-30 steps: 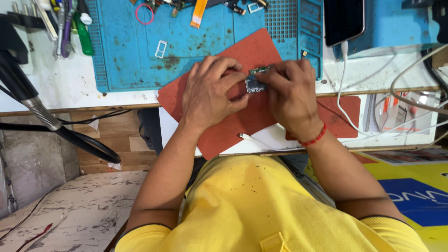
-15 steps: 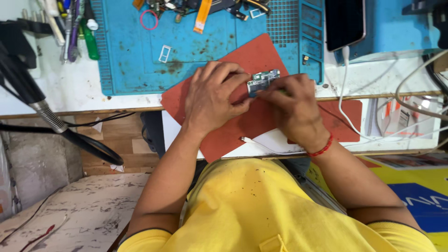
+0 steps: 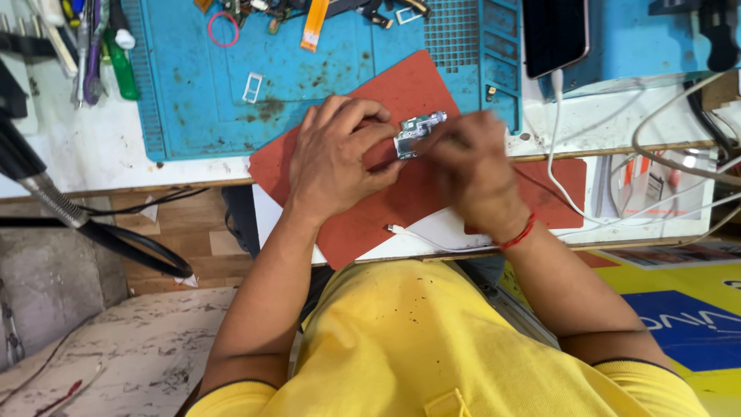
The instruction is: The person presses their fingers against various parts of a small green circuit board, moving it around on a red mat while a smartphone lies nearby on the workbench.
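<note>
One small metal part [image 3: 417, 133], pinched in the left hand [image 3: 340, 158] fingers over one red mat [image 3: 401, 201]. Right hand [image 3: 471, 166] blurred, fingers curled at the part's edge; grip cannot be told. One blue mat [image 3: 309, 77] beyond, carrying one pink ring [image 3: 222, 28] and one orange strip [image 3: 312, 25]. One phone [image 3: 556, 35], one white cable [image 3: 559, 154] on the worktop [image 3: 77, 162].

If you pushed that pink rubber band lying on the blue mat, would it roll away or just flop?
The pink rubber band would probably just slide: it lies flat on the blue mat, not on edge. Its thin loop suggests it is floppy and very light, likely sagging out of shape if lifted. It probably grips the mat rather than slipping.
</note>
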